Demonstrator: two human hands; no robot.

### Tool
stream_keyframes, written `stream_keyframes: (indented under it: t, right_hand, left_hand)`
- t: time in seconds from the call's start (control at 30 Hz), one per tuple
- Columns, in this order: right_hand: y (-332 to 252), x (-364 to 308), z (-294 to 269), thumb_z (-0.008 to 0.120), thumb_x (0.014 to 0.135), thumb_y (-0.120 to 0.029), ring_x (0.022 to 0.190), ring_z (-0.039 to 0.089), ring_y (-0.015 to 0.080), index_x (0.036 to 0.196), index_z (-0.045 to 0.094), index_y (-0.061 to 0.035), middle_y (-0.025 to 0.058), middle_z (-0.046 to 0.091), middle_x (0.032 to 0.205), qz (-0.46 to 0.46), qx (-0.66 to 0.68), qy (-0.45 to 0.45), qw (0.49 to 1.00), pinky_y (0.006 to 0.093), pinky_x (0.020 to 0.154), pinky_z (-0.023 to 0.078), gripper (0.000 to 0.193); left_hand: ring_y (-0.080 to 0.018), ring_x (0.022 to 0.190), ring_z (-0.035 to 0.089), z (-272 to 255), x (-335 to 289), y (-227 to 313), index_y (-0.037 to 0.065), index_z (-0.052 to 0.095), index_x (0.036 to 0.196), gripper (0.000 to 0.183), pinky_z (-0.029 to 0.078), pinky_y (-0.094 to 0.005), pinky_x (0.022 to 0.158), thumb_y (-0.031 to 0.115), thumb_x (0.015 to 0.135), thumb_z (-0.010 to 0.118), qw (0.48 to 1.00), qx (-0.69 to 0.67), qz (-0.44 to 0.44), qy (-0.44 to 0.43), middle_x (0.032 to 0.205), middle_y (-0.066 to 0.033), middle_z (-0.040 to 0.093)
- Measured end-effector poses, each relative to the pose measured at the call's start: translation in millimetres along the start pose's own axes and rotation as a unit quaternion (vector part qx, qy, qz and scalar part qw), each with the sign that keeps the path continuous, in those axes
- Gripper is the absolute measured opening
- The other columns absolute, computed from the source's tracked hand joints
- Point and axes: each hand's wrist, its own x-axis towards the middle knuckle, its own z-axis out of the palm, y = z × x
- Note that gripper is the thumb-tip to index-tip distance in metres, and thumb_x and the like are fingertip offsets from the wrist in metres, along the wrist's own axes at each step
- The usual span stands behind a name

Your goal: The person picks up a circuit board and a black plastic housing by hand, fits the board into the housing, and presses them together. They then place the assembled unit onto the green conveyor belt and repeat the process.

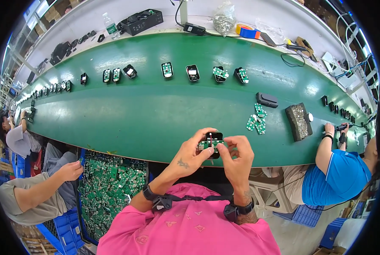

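Observation:
Near the front edge of the green bench, both hands are closed around a small black plastic case (216,156). A green circuit board (205,145) lies across the case, with a short red and a dark wire beside it. My left hand (189,154) grips the case from the left, its thumb on the board. From the right, my right hand (238,158) pinches the board's edge with thumb and forefinger. Whether the board is seated or loose I cannot tell. Loose circuit boards (258,121) lie on the bench to the right, beside a closed dark case (267,100).
A black box of small metal parts (299,122) stands at the right. Several open cases (167,70) line the conveyor-like far strip. A large crate of circuit boards (109,187) is at my lower left. Co-workers sit on the left (32,199) and right (336,178).

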Motion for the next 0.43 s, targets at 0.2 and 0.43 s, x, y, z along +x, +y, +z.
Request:
stream_keyframes:
  t: [0.2,0.43]
  right_hand:
    - [-14.5,3.7,2.0,0.074,0.085,-0.005,0.063,0.058,0.0145,0.092,0.071,0.0008,0.0072,0.06,0.076,0.019,-0.016,-0.041,0.999,0.0281,0.052,0.043,0.01]
    - [-7.1,0.8,8.5,0.072,0.087,-0.004,0.062,0.058,0.0158,0.094,0.071,0.001,0.0063,0.063,0.079,0.034,0.028,-0.015,0.999,0.0283,0.053,0.045,0.008]
  left_hand:
    - [-0.013,0.099,0.063,9.0,0.9,9.4,0.003,0.05,0.138,0.046,0.055,-0.0291,0.084,0.005,0.094,0.061,0.988,0.143,0.041,0.039,0.12,-0.0096,0.062]
    - [-0.0135,0.091,0.063,10.6,-3.7,0.7,0.006,0.049,0.142,0.05,0.054,-0.0285,0.078,0.008,0.094,0.063,0.991,0.115,-0.012,0.062,0.118,-0.011,0.064]
